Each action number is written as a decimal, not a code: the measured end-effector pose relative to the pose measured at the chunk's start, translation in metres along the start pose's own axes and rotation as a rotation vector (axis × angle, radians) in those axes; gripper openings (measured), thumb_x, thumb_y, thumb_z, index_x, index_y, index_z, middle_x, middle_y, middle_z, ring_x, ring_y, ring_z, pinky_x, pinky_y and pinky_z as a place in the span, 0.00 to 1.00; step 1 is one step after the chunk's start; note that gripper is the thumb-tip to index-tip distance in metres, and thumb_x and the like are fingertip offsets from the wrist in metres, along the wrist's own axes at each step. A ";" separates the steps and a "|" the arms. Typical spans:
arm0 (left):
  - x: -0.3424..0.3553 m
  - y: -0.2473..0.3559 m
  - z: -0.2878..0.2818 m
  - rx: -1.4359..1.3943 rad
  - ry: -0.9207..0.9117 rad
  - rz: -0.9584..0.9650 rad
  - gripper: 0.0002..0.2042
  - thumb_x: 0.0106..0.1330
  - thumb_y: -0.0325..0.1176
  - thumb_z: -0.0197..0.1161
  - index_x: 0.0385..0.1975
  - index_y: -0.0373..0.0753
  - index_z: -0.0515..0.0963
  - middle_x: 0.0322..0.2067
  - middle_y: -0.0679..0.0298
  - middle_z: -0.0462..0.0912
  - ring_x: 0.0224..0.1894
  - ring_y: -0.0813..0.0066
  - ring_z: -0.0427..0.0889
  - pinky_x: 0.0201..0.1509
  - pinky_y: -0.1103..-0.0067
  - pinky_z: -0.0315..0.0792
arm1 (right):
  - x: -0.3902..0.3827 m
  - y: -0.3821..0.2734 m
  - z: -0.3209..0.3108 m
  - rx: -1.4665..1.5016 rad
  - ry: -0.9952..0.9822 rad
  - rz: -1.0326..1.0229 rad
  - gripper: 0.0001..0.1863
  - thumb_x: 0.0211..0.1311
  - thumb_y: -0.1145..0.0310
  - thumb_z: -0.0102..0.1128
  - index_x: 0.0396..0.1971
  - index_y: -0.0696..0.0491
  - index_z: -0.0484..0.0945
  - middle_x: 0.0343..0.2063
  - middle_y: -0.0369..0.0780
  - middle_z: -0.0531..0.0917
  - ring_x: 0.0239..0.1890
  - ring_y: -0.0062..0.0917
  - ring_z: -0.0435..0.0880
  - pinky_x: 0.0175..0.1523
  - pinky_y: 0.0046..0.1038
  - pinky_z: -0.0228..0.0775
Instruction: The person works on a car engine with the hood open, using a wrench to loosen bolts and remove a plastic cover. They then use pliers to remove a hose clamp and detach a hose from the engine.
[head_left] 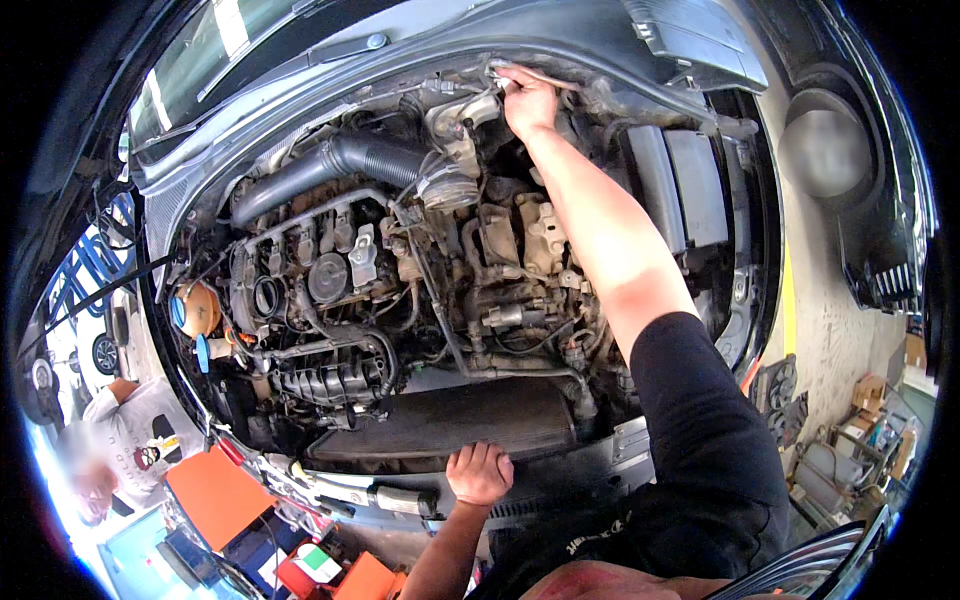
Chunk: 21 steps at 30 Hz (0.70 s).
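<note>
An open engine bay fills the view, its ribbed black intake hose (350, 165) running to a dusty housing at the upper middle. My right hand (530, 105) reaches to the back of the bay, fingers closed around something small near a bracket and line under the windscreen cowl (660, 90); what they hold is partly hidden. My left hand (480, 472) rests low in the middle, fingers curled over the front edge of the bay beside the dark radiator (420, 425). An orange reservoir (195, 308) and blue cap (202, 352) sit at the left.
A person (140, 450) in a light T-shirt is at lower left near an orange-topped cart (215, 490). The raised hood (830, 60) frames the bay. At the lower right stand cardboard boxes (868, 395) and assorted equipment on the floor.
</note>
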<state>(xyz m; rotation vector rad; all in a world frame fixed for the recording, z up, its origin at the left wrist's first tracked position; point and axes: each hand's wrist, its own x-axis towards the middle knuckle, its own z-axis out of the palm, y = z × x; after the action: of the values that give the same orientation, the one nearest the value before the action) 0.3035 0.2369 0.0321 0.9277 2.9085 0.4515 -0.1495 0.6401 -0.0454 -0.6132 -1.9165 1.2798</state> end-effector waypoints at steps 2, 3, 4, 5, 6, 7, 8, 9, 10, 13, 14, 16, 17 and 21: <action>0.000 -0.002 0.002 0.011 0.028 0.023 0.07 0.61 0.41 0.59 0.26 0.48 0.79 0.27 0.68 0.78 0.31 0.65 0.77 0.35 0.67 0.68 | -0.006 -0.009 0.004 0.021 0.032 0.072 0.09 0.66 0.75 0.64 0.39 0.48 0.91 0.50 0.39 0.89 0.52 0.30 0.87 0.61 0.27 0.76; -0.004 -0.003 0.005 0.009 0.011 0.011 0.08 0.62 0.41 0.58 0.26 0.48 0.80 0.28 0.68 0.79 0.32 0.65 0.78 0.36 0.66 0.69 | -0.009 -0.013 0.004 0.069 0.035 0.186 0.09 0.66 0.73 0.64 0.42 0.48 0.91 0.49 0.39 0.89 0.51 0.29 0.88 0.60 0.27 0.76; -0.003 -0.003 0.008 0.010 0.002 -0.004 0.08 0.63 0.41 0.57 0.27 0.48 0.80 0.29 0.68 0.80 0.33 0.64 0.78 0.38 0.66 0.69 | -0.007 -0.019 0.003 0.100 0.009 0.294 0.11 0.65 0.72 0.65 0.46 0.51 0.89 0.46 0.40 0.89 0.48 0.27 0.86 0.56 0.28 0.76; -0.004 -0.003 0.008 0.011 -0.007 -0.018 0.09 0.64 0.41 0.56 0.27 0.48 0.80 0.30 0.68 0.81 0.34 0.63 0.79 0.39 0.65 0.70 | -0.008 -0.025 0.002 0.130 -0.016 0.402 0.15 0.64 0.71 0.66 0.50 0.53 0.87 0.43 0.41 0.88 0.45 0.25 0.85 0.52 0.28 0.76; -0.006 -0.003 0.006 0.001 -0.011 -0.017 0.09 0.64 0.41 0.56 0.27 0.47 0.80 0.29 0.68 0.80 0.33 0.63 0.78 0.39 0.65 0.69 | -0.012 -0.030 -0.001 0.103 -0.028 0.374 0.16 0.65 0.71 0.65 0.53 0.54 0.84 0.43 0.41 0.88 0.44 0.25 0.84 0.52 0.29 0.76; -0.006 -0.001 0.004 0.011 -0.016 -0.017 0.09 0.64 0.41 0.56 0.27 0.47 0.80 0.29 0.67 0.80 0.33 0.62 0.78 0.39 0.65 0.69 | -0.019 -0.027 -0.007 0.067 -0.042 0.347 0.18 0.66 0.71 0.65 0.56 0.56 0.81 0.42 0.41 0.87 0.44 0.26 0.84 0.52 0.29 0.76; -0.003 -0.001 0.002 0.019 -0.022 -0.012 0.09 0.64 0.41 0.56 0.27 0.47 0.80 0.29 0.67 0.80 0.33 0.62 0.78 0.38 0.65 0.69 | -0.025 -0.024 -0.014 0.030 -0.052 0.319 0.20 0.67 0.71 0.64 0.58 0.57 0.79 0.42 0.41 0.87 0.43 0.26 0.84 0.53 0.29 0.76; -0.002 0.001 0.001 0.029 -0.026 -0.019 0.09 0.64 0.41 0.56 0.27 0.47 0.80 0.29 0.66 0.79 0.33 0.62 0.78 0.38 0.65 0.69 | -0.035 -0.028 -0.021 0.079 -0.081 0.311 0.21 0.68 0.71 0.64 0.59 0.57 0.77 0.41 0.41 0.87 0.43 0.26 0.84 0.53 0.29 0.76; 0.000 0.000 0.001 -0.004 0.009 0.001 0.09 0.64 0.40 0.56 0.26 0.46 0.80 0.28 0.65 0.79 0.32 0.61 0.78 0.37 0.65 0.69 | -0.049 -0.030 -0.031 0.128 -0.106 0.304 0.22 0.68 0.70 0.64 0.60 0.58 0.76 0.41 0.41 0.87 0.43 0.27 0.84 0.53 0.30 0.76; -0.002 0.001 -0.001 -0.006 0.000 -0.019 0.09 0.64 0.40 0.55 0.27 0.45 0.79 0.29 0.64 0.79 0.31 0.59 0.77 0.37 0.64 0.69 | -0.117 -0.064 -0.075 0.178 -0.249 0.297 0.21 0.71 0.66 0.65 0.60 0.57 0.77 0.45 0.39 0.86 0.49 0.25 0.82 0.58 0.28 0.73; -0.004 0.002 0.000 0.014 0.005 -0.023 0.09 0.64 0.40 0.56 0.27 0.45 0.79 0.29 0.64 0.79 0.32 0.59 0.77 0.37 0.64 0.69 | -0.143 -0.077 -0.097 0.196 -0.336 0.276 0.20 0.73 0.65 0.63 0.61 0.55 0.77 0.46 0.38 0.86 0.48 0.23 0.82 0.58 0.27 0.72; -0.002 0.002 0.002 0.010 0.014 -0.014 0.08 0.64 0.39 0.56 0.27 0.46 0.79 0.28 0.64 0.78 0.33 0.60 0.77 0.38 0.64 0.70 | -0.194 -0.103 -0.158 0.193 -0.575 0.305 0.19 0.74 0.63 0.61 0.60 0.54 0.75 0.47 0.42 0.84 0.52 0.27 0.82 0.62 0.30 0.72; 0.000 0.003 0.003 0.003 0.025 -0.009 0.08 0.64 0.39 0.56 0.27 0.46 0.79 0.28 0.64 0.78 0.34 0.60 0.78 0.38 0.64 0.70 | -0.222 -0.095 -0.190 0.157 -0.674 0.198 0.18 0.75 0.63 0.60 0.59 0.53 0.75 0.48 0.41 0.84 0.53 0.26 0.81 0.63 0.31 0.71; -0.008 0.004 0.004 0.060 -0.020 -0.022 0.08 0.64 0.41 0.57 0.29 0.46 0.80 0.32 0.66 0.80 0.37 0.62 0.79 0.41 0.63 0.71 | -0.331 -0.144 -0.313 0.032 -0.754 0.221 0.12 0.71 0.71 0.63 0.52 0.56 0.81 0.37 0.39 0.87 0.38 0.24 0.84 0.46 0.28 0.76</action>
<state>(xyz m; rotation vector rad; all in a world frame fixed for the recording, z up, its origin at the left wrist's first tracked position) 0.3124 0.2362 0.0291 0.9016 2.9264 0.3531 0.3028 0.5216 0.0557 -0.3490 -2.4622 1.8642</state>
